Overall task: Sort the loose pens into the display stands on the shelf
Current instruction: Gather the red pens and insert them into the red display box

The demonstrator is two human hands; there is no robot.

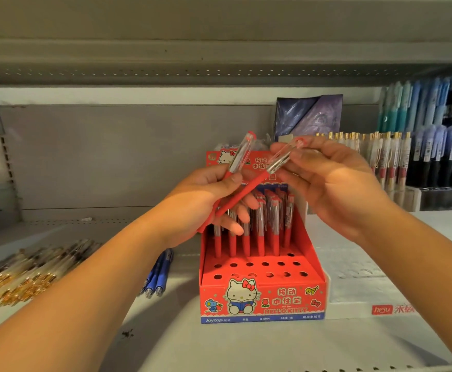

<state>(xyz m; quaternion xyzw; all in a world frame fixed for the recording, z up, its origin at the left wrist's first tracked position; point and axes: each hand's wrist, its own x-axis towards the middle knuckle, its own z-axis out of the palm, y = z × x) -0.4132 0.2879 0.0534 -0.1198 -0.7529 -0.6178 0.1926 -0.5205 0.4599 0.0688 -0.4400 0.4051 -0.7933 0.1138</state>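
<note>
One red pen (242, 153) stands steeply in the left hand (214, 202), clear end up, pinched between thumb and fingers. A second pen (257, 181) slants from lower left to upper right. The right hand (335, 183) pinches its clear top, and its red end crosses the left fingers. Both hang over the stand (262, 299) (printed "HELLO KITTY" and "Joytop"), which sits mid-shelf (219, 345) with more pens (260, 240) upright in its back rows. Blue pens (157, 275) lie left of it. A white box (353, 307) to the right reads perhaps "hesu".
</note>
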